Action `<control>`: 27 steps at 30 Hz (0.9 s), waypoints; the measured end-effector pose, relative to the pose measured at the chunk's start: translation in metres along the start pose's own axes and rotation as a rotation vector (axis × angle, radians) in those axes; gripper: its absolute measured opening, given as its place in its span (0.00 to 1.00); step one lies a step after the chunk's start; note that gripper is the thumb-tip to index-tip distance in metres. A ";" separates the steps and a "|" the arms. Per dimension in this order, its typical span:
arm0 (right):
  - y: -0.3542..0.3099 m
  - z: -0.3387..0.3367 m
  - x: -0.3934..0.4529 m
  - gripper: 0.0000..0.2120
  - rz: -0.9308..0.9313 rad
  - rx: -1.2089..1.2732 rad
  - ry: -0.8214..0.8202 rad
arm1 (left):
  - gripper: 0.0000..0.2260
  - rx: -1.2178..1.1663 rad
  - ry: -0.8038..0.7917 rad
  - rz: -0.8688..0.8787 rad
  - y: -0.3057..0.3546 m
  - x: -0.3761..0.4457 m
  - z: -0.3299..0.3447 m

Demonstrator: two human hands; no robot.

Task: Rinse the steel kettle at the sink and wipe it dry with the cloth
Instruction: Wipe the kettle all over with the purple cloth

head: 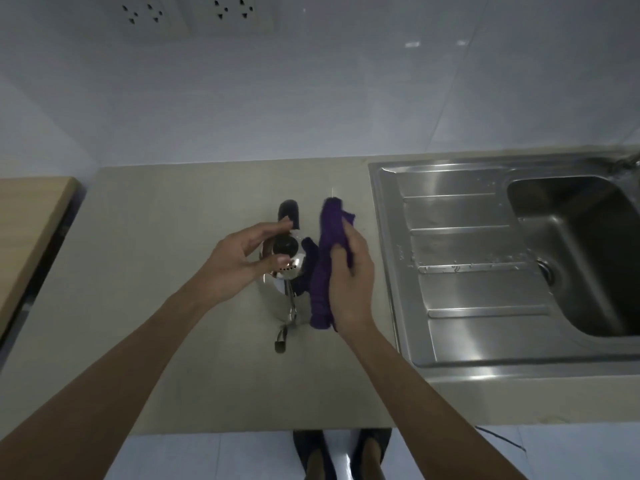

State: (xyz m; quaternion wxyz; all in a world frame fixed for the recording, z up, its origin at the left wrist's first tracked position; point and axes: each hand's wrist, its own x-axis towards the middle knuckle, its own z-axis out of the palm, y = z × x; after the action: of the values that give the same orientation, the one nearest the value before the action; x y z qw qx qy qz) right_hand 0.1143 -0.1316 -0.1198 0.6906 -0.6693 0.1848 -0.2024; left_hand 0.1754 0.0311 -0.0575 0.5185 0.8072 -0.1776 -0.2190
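The steel kettle (pixel 289 271) stands upright on the beige counter (pixel 156 271), its black handle pointing away from me and its spout toward me. My left hand (pixel 239 261) cups its left side, fingers around the black lid knob. My right hand (pixel 349 282) grips a purple cloth (pixel 325 258) and presses it against the kettle's right side. The cloth hides most of that side.
A steel sink (pixel 460 271) with a ribbed drainboard lies to the right; its basin (pixel 588 258) is at the far right. A wooden board (pixel 27 220) sits at the left edge. Wall sockets (pixel 194 12) are above. My feet show below the counter edge.
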 end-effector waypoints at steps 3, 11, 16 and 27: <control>0.015 0.012 -0.023 0.22 -0.082 -0.138 0.027 | 0.29 -0.055 0.014 -0.001 -0.002 -0.001 0.005; 0.023 -0.029 -0.004 0.20 0.143 -0.214 0.004 | 0.31 0.157 0.243 -0.044 -0.001 -0.012 0.017; 0.001 0.002 -0.005 0.24 -0.379 -0.354 -0.216 | 0.37 0.383 0.374 -0.095 0.000 -0.015 0.022; 0.004 -0.023 0.009 0.18 -0.250 -0.400 -0.081 | 0.33 0.354 0.050 -0.141 -0.005 0.002 -0.027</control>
State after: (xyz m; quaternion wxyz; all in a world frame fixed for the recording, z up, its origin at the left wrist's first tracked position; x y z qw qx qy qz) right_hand 0.1103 -0.1560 -0.1244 0.5204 -0.8181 0.1091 -0.2189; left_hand 0.1916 0.0527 -0.0524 0.3560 0.9015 -0.1436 -0.1999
